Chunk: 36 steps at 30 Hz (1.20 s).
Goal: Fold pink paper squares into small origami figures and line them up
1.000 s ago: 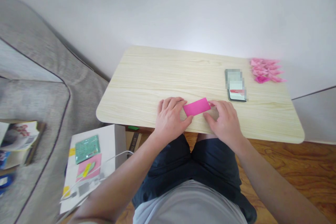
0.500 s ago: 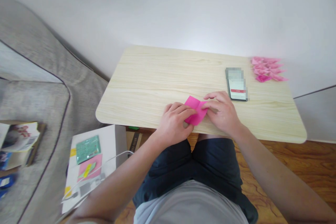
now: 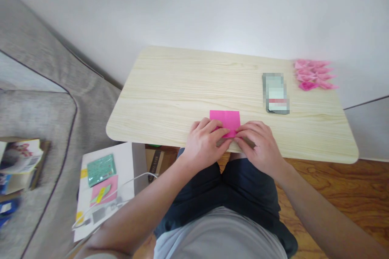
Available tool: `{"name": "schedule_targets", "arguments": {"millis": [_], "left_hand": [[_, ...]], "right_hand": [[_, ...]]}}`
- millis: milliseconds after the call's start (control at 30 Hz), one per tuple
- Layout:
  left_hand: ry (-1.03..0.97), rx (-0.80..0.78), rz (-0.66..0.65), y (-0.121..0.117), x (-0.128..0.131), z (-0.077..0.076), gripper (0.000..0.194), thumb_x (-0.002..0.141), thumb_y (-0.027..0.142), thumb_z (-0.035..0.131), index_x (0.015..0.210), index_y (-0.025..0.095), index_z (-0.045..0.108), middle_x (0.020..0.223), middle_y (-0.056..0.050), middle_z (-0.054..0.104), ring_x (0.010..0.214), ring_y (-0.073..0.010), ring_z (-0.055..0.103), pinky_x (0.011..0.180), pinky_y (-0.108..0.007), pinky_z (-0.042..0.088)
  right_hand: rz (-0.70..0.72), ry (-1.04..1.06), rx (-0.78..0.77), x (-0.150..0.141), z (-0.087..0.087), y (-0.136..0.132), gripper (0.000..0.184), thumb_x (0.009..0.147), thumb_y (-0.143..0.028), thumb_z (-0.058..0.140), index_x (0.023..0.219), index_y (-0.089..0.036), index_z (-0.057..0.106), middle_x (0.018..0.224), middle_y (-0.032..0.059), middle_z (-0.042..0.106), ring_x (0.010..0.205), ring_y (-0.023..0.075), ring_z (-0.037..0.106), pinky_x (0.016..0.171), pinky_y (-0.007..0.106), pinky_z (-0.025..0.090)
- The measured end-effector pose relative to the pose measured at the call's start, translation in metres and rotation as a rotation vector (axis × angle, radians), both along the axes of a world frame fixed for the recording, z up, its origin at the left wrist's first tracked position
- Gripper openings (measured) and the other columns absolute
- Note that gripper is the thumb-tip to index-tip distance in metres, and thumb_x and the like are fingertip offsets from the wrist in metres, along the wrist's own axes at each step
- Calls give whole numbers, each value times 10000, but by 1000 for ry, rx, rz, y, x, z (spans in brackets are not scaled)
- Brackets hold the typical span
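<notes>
A bright pink sheet of paper (image 3: 227, 119) lies near the front edge of the wooden table (image 3: 182, 85), a faint crease running down its middle. My left hand (image 3: 206, 141) covers its lower left part, thumb and fingertips closed on the near edge. At the lower right corner, my right hand (image 3: 258, 141) pinches the same edge between thumb and fingers. Both sets of fingertips almost meet at the table's front. Part of the paper is hidden beneath my left fingers.
To the right rests a phone (image 3: 276, 94), its screen blurred. Several folded pink paper pieces (image 3: 316, 75) sit in rows at the far right corner. Below left, a white box (image 3: 124, 162) carries a green packet (image 3: 101, 170), pink paper and a white cable. A grey sofa (image 3: 39, 109) stands left.
The pink paper has gone from a narrow folded strip to an opened, squarer sheet and has been turned straight to the table edge. Both hands have shifted to its near edge.
</notes>
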<state>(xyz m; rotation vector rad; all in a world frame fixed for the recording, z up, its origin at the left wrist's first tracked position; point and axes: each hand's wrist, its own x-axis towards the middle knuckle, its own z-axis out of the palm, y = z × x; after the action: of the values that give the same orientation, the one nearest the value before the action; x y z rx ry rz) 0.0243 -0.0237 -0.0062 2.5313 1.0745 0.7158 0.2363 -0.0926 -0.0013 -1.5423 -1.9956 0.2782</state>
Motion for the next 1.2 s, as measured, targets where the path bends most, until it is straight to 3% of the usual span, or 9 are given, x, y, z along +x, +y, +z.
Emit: {"name": "schedule_targets", "arguments": {"millis": [267, 733, 1200], "left_hand": [[-89, -109, 22, 5, -17, 1, 128, 992, 332, 655, 976, 262, 761, 1131, -3, 774, 1095, -211, 643, 1001, -428, 450], [38, -151, 194, 3, -7, 6, 125, 954, 332, 678, 866, 244, 694, 1125, -37, 719, 1127, -266, 581, 954, -469, 430], [45, -188, 207, 3, -7, 7, 119, 939, 297, 698, 845, 238, 655, 1150, -35, 702, 1131, -277, 562, 958, -486, 428]], "right_hand": [[-46, -6, -33, 6, -4, 11, 84, 987, -316, 675, 993, -251, 728, 1094, 59, 727, 1092, 264, 613, 954, 480, 467], [-172, -55, -65, -1, -6, 16, 118, 957, -351, 697, 917, -240, 701, 1028, 85, 678, 1005, 278, 607, 884, 481, 486], [-267, -69, -38, -9, -8, 10, 123, 946, -372, 708, 898, -263, 682, 1102, 71, 697, 1046, 300, 603, 907, 509, 464]]}}
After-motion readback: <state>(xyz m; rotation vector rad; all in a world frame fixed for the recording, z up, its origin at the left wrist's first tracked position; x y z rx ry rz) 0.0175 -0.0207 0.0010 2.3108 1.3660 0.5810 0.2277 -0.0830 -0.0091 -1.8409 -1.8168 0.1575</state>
